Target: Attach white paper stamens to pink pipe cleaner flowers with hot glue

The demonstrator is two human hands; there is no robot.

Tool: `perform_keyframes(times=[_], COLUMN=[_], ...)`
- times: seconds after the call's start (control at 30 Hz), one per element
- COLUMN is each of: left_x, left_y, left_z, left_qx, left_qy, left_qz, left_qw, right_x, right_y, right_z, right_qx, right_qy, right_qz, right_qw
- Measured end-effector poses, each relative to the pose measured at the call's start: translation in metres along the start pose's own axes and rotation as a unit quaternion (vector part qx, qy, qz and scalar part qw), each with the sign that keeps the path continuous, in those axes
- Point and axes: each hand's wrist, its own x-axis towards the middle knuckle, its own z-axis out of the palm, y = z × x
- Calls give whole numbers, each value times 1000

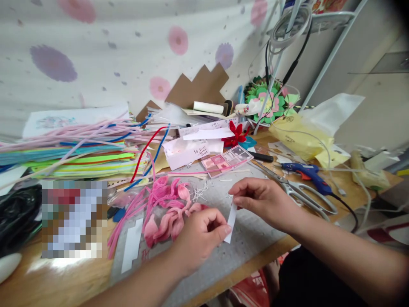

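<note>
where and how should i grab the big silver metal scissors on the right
Take the silver metal scissors by their looped handles, probably from the near right: the loops face that way, while the blades point away to the left. The right hand lies close but pinches a narrow white strip. The blue plastic glue gun just beyond could hamper a far-side approach.

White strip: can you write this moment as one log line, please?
left hand: pinching white strip near lower end | right hand: pinching its upper end | pink fuzzy pieces: on gray mat
</note>
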Motion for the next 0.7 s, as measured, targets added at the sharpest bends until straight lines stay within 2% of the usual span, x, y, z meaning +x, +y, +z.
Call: perform_keyframes(times=[0.1,0.17,0.2,0.27,0.3,0.33,0.4,0.47,0.57,0.7], left_x=[0,0,0,1,1,2,3,4,4,4], left_y=[-1,-1,-1,-2,-3,-4,-5,-7,-7,-7], left_z=[0,1,1,1,1,1,2,2,2,0], left_qx=[14,10,-1,-26,-37,-51,-88,-139,-205,-218], left_qy=[-6,18,30,48,62,77,101,113,127,149], left_qz=[7,8,3,-1,5,12,22,19,12,33], left_qw=[1000,1000,1000,999,997,996,991,984,970,964], right_x=[5,7,5,-3,-9,-15,-29,-40,-47,-48], right_y=[-2,-3,-2,1,5,10,23,36,49,46], right_z=[-7,-29,-46,-85,-104,-121,-146,-154,-147,-143], right_qx=[-18,-76,-129,-255,-328,-408,-459,-493,-534,-555], right_qy=[15,50,88,190,240,252,208,152,117,121], right_qz=[-21,-39,-47,-10,15,53,81,96,98,120], right_qw=[1000,995,987,948,914,876,860,851,832,814])
